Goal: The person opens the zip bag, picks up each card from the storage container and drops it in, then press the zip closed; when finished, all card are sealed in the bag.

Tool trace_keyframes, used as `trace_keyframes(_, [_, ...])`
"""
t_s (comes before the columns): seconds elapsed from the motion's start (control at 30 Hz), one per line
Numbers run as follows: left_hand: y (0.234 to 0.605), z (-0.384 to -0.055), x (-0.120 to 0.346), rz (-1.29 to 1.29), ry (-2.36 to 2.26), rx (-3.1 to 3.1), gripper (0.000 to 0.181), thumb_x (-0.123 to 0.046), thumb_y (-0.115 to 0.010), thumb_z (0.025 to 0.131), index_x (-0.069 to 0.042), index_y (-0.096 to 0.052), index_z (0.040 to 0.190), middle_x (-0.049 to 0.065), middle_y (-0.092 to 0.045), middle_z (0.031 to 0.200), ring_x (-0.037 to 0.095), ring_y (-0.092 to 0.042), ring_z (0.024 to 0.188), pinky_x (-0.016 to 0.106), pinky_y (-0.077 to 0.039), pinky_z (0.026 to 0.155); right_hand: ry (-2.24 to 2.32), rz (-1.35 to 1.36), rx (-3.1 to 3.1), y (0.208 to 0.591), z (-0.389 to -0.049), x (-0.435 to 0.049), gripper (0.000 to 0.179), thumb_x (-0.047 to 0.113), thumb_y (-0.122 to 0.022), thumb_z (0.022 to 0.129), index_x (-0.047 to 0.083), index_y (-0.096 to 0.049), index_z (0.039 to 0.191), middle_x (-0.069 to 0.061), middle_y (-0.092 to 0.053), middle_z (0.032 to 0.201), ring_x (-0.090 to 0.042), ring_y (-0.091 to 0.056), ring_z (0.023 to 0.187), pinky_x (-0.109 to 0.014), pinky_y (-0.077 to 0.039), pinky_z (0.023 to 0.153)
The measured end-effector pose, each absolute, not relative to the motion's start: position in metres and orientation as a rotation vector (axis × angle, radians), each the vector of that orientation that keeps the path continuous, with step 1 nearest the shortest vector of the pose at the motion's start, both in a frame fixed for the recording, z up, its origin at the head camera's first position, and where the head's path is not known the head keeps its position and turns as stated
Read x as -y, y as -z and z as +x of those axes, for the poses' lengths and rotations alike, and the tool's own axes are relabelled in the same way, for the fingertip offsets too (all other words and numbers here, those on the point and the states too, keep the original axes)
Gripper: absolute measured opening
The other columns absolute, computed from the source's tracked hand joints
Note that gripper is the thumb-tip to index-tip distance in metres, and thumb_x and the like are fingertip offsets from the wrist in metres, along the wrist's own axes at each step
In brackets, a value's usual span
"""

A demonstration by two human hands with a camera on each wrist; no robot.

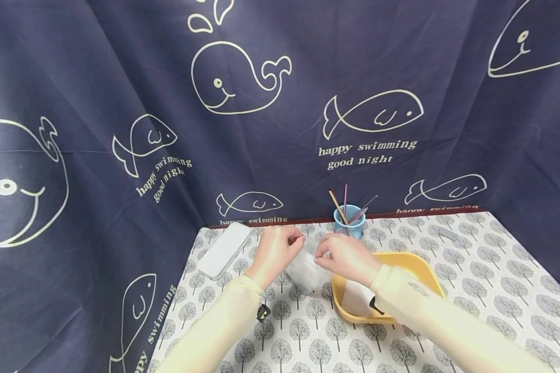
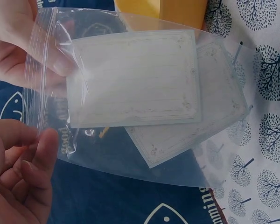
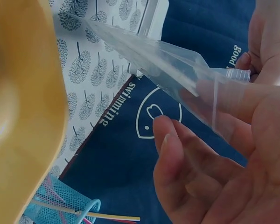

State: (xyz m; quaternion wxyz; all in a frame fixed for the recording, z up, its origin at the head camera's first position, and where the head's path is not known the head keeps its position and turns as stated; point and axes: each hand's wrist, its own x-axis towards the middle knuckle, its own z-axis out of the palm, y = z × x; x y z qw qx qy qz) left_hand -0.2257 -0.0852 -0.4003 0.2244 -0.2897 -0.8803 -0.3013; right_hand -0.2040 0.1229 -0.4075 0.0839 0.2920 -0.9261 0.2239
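A clear zip bag (image 1: 304, 273) hangs between my two hands above the table. Inside it, two pale lined cards (image 2: 133, 79) with ornamental borders overlap at an angle in the left wrist view. My left hand (image 1: 278, 249) pinches one end of the bag's zip edge between thumb and finger. At the other end of that edge, my right hand (image 1: 347, 257) grips the bag. Part of this hand shows through the plastic, and whether a finger is inside the bag cannot be told. Its other fingers (image 3: 170, 149) are loosely bent below the bag.
Below my right forearm sits a yellow tray (image 1: 431, 280) with a white sheet (image 1: 356, 299) in it. Behind it stands a blue mesh cup (image 1: 355, 212) holding pencils. At the left lies a white case (image 1: 225, 250), and a small grey object (image 1: 448, 234) lies far right.
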Motion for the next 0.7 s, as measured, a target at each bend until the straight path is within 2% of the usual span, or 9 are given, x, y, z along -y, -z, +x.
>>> trace_keyframes(0.13, [0.400,-0.225,0.084,-0.796,0.840,2.440,0.012,-0.005,-0.075,0.087,-0.013,-0.081,0.081,-0.006,-0.074,0.074,0.003,-0.062,0.062,0.019,-0.051,0.061,-0.660,0.880,2.770,0.409,-0.208,-0.120,0.004,0.020,-0.082,0.087,0.017,-0.080,0.085,0.004,-0.073,0.096,-0.020,-0.071,0.093,-0.040,-0.057,0.083])
trace_keyframes(0.27, [0.399,-0.225,0.083,-0.791,0.841,2.466,0.012,-0.005,-0.075,0.087,-0.014,-0.081,0.082,-0.005,-0.076,0.077,0.003,-0.064,0.065,0.018,-0.052,0.062,-0.637,0.872,2.805,0.411,-0.212,-0.118,0.004,0.021,-0.084,0.084,0.020,-0.080,0.083,0.008,-0.072,0.091,-0.018,-0.070,0.090,-0.039,-0.057,0.080])
trace_keyframes(0.4, [0.400,-0.225,0.082,-0.784,0.830,2.467,0.013,-0.005,-0.074,0.087,-0.015,-0.080,0.080,-0.007,-0.075,0.075,0.002,-0.062,0.064,0.019,-0.051,0.062,-0.601,0.845,2.844,0.411,-0.214,-0.114,0.007,0.022,-0.087,0.082,0.023,-0.080,0.081,0.011,-0.072,0.086,-0.018,-0.070,0.087,-0.038,-0.057,0.076])
trace_keyframes(0.7, [0.403,-0.225,0.082,-0.781,0.823,2.475,0.015,-0.005,-0.073,0.087,-0.017,-0.079,0.080,-0.011,-0.072,0.073,0.000,-0.057,0.062,0.017,-0.049,0.061,-0.534,0.839,2.912,0.405,-0.212,-0.108,0.011,0.022,-0.087,0.083,0.023,-0.078,0.077,0.008,-0.073,0.085,-0.018,-0.070,0.083,-0.039,-0.057,0.073])
